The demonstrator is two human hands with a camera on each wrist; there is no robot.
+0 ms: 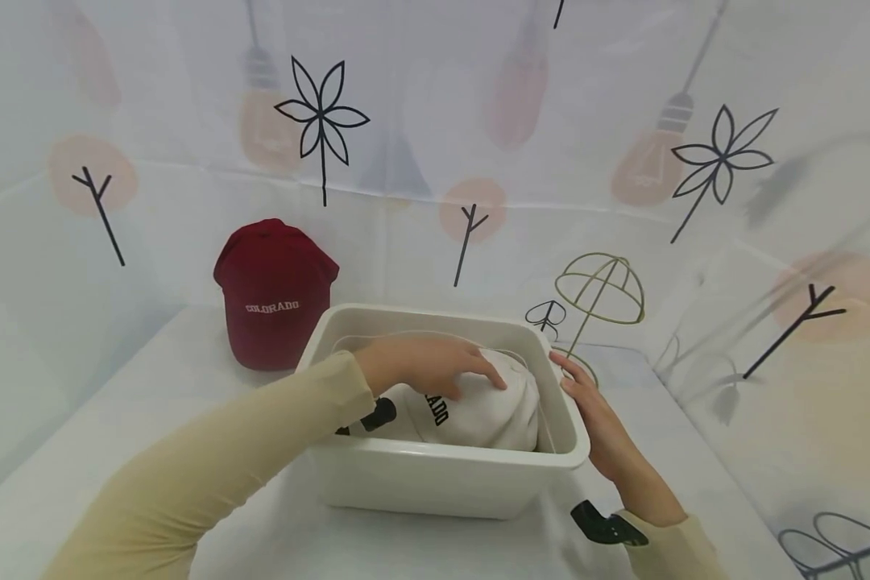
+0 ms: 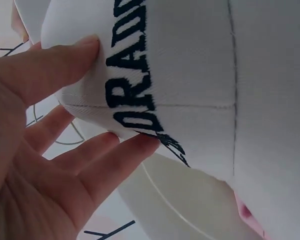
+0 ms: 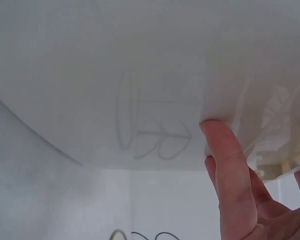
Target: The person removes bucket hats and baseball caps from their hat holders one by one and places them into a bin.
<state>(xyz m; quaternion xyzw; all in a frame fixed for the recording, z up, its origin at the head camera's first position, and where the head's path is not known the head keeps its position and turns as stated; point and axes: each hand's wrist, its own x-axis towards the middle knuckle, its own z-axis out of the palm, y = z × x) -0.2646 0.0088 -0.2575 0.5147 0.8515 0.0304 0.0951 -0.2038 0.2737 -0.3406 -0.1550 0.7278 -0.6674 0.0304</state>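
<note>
A white baseball cap (image 1: pixel 489 411) with dark lettering lies inside a white plastic bin (image 1: pixel 428 487). My left hand (image 1: pixel 428 366) reaches over the bin's left side and grips the cap's crown. In the left wrist view the thumb is against the white front beside the letters, while the fingers (image 2: pixel 117 167) bend round the edge of the crown. At the bin's right end my right hand (image 1: pixel 598 423) holds the rim. The right wrist view has a finger (image 3: pixel 227 165) against the bin's outer wall, with others near the rim.
A dark red cap (image 1: pixel 279 302) with white lettering stands behind the bin to the left. The bin sits on a white-covered table (image 1: pixel 261 524), with a patterned cloth backdrop (image 1: pixel 399 242) behind. A sliver of pink (image 2: pixel 246 212) shows beneath the white cap.
</note>
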